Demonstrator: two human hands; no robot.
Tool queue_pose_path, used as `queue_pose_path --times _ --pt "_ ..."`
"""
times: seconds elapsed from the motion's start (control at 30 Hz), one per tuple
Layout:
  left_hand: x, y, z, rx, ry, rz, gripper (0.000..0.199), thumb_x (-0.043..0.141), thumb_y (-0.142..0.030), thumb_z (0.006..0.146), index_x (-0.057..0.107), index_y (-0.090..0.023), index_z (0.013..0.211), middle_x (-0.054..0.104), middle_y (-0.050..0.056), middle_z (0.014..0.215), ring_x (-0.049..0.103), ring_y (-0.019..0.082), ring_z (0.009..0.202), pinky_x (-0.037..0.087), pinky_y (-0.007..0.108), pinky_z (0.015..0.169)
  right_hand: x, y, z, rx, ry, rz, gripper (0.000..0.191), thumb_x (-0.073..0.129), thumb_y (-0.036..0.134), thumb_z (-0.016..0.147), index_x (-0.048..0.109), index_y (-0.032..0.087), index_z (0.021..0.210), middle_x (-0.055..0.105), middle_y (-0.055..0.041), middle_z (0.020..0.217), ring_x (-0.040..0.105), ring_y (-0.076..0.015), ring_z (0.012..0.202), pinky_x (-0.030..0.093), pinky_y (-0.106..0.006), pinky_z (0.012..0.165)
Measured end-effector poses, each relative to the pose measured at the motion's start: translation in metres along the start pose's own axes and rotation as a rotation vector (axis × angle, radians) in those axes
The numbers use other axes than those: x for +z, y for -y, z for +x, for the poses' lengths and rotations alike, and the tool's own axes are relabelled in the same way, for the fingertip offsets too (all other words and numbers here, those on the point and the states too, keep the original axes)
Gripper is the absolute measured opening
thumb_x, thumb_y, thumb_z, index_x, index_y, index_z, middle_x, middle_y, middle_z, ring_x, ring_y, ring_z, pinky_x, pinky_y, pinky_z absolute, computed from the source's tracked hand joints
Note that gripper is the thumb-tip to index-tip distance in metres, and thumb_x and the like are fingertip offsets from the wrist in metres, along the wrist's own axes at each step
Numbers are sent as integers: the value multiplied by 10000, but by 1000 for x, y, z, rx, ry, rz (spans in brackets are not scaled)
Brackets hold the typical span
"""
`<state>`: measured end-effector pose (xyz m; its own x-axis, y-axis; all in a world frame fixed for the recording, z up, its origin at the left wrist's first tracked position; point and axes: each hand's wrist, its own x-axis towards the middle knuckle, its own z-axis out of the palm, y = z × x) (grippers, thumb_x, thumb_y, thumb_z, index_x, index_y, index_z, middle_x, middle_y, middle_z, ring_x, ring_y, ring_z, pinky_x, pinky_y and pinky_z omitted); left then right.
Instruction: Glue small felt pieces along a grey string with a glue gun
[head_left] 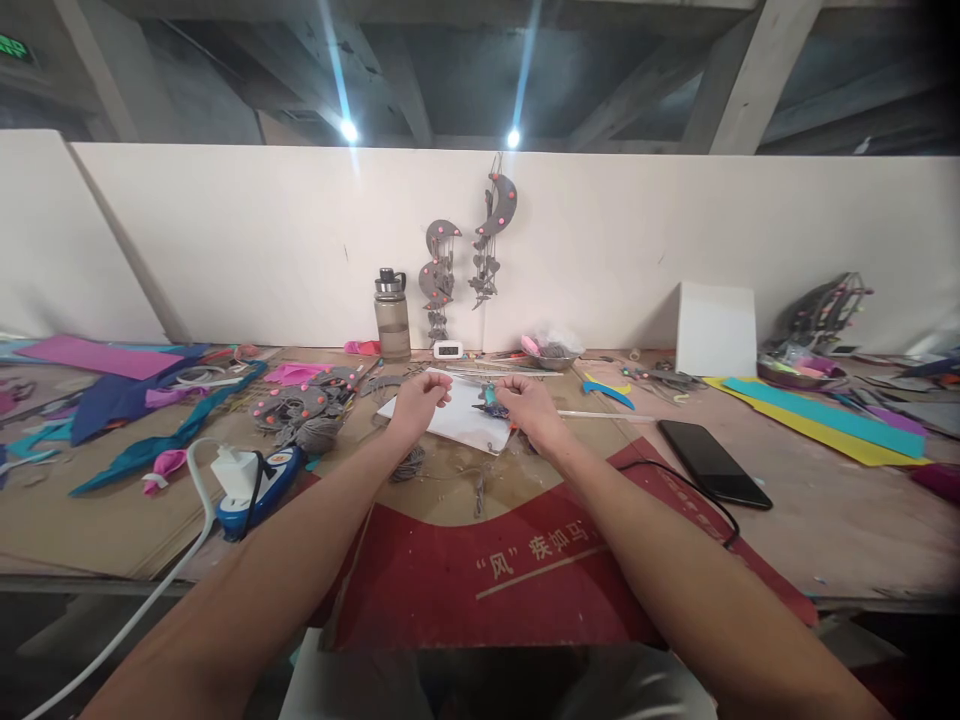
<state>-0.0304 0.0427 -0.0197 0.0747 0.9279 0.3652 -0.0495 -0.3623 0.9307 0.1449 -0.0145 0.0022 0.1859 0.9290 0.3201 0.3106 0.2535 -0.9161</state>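
My left hand (421, 405) is raised over a white sheet (469, 425), thumb and fingertips pressed together. Whatever it pinches, if anything, is too small to make out. To its right, my right hand (529, 405) grips a small teal and dark piece (491, 400) that sticks out from the fingertips; its exact kind is unclear. Beneath both hands lies a red and brown cardboard sheet (450, 575). Near my left wrist sits a bundle of grey yarn (409, 464), and a short grey strand (480, 492) lies on the cardboard.
At the left are a blue power strip (259, 495) with a white cable and grey felt pieces (307, 405). A bottle (392, 315) and small white clock (448, 350) stand behind. A phone (712, 463) lies right. Grey moon hangings (497, 215) hang on the white partition (277, 250).
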Motion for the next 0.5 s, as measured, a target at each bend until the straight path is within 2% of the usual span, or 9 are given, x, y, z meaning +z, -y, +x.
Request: queue_pose_path --times 0.13,0.23,0.3,0.4,0.5 --pt "0 -5 -3 -38 37 -100 166 479 -170 720 605 -124 817 495 -29 541 433 63 428 313 200 427 0 0 0 -7 7 -8 171 510 316 620 582 169 668 476 42 517 366 -70 459 260 -201 441" --pt "2 -9 -6 -57 57 -96 205 484 -205 753 590 -130 912 437 -62 494 374 55 375 250 195 386 0 -1 0 -11 22 3 155 502 306 626 573 174 667 451 53 508 362 -66 451 259 -198 439" --pt "5 -12 -7 -68 71 -56 209 513 -228 756 584 -130 926 502 -42 529 446 68 406 297 198 403 1 0 0 -9 23 8 150 499 302 627 570 177 670 443 59 507 358 -65 449 257 -198 438" --pt "8 -12 -8 -52 68 23 175 595 -249 713 584 -130 840 627 27 663 584 111 560 411 220 504 1 1 -1 -7 29 3 153 499 299 624 573 173 668 455 56 517 360 -66 455 258 -202 438" --pt "9 -10 -9 -2 77 95 148 646 -229 653 592 -136 755 655 40 697 588 119 619 435 234 571 1 1 -2 -5 39 14 147 505 295 617 567 171 665 457 55 530 355 -65 461 261 -206 442"
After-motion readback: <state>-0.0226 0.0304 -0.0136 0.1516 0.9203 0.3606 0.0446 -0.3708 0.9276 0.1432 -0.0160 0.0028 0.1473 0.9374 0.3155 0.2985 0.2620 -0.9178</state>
